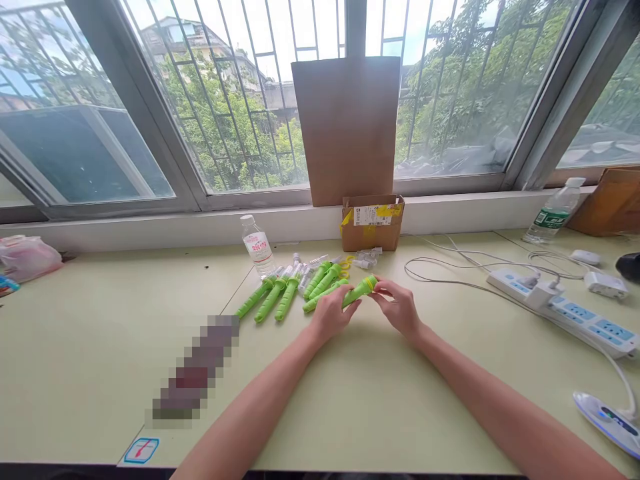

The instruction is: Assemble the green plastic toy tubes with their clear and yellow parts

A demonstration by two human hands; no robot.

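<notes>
My left hand [331,311] is closed around the lower part of a green ribbed plastic handle [360,291], which tilts up to the right. At its upper end, near a yellow ring, the fingers of my right hand [401,308] pinch it. Another green handle [320,300] lies just behind my left hand. More green handles [271,303], some joined to clear tubes, rest in a group to the left. Loose clear plastic pieces [369,258] and small yellow hooked parts [345,269] lie behind the held handle.
A water bottle [257,248] stands behind the green handles. At the back is an open cardboard box [371,233] below an upright cardboard sheet [350,133]. On the right lie a power strip [575,313] with cables, a second bottle [553,213] and a white device [607,423].
</notes>
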